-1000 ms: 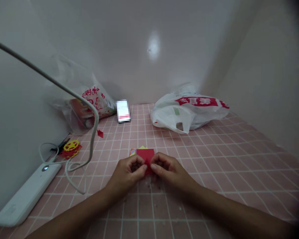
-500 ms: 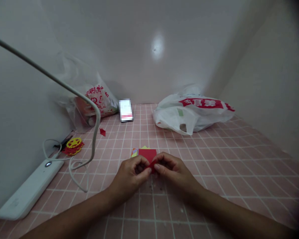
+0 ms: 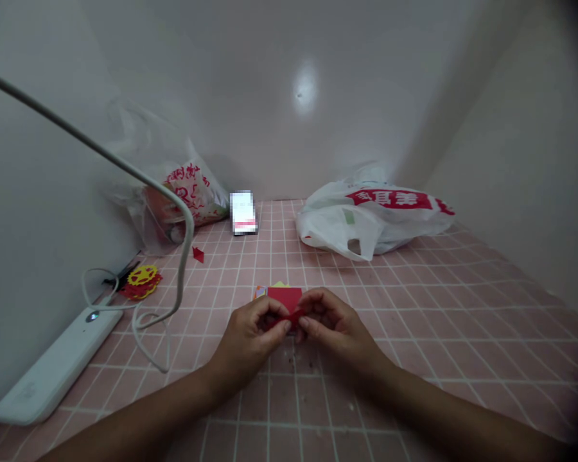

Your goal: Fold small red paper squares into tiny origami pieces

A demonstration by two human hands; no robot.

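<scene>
Between my fingertips is a small piece of folded red paper (image 3: 295, 316), mostly hidden by the fingers. My left hand (image 3: 257, 327) pinches its left end between thumb and fingers. On its right end, my right hand (image 3: 332, 324) has the same kind of pinch. Just behind and below lies a flat red paper square (image 3: 284, 294), on top of a small stack in which yellow paper (image 3: 280, 284) and a multicoloured sheet (image 3: 260, 292) peek out. Farther off to the left, a small folded red paper piece (image 3: 198, 255) rests on the tablecloth.
A pink checked tablecloth (image 3: 443, 333) covers the table. On the left are a white power bank (image 3: 52, 366), a cable (image 3: 185, 256) crossing the view, and yellow and red paper cut-outs (image 3: 143, 281). Behind stand a clear bag (image 3: 187, 192), a lit phone (image 3: 243, 213) and a white bag (image 3: 380, 212).
My left fingers and thumb have shifted slightly left along the red paper, and a little more of it shows between the hands. Everything else stays in place.
</scene>
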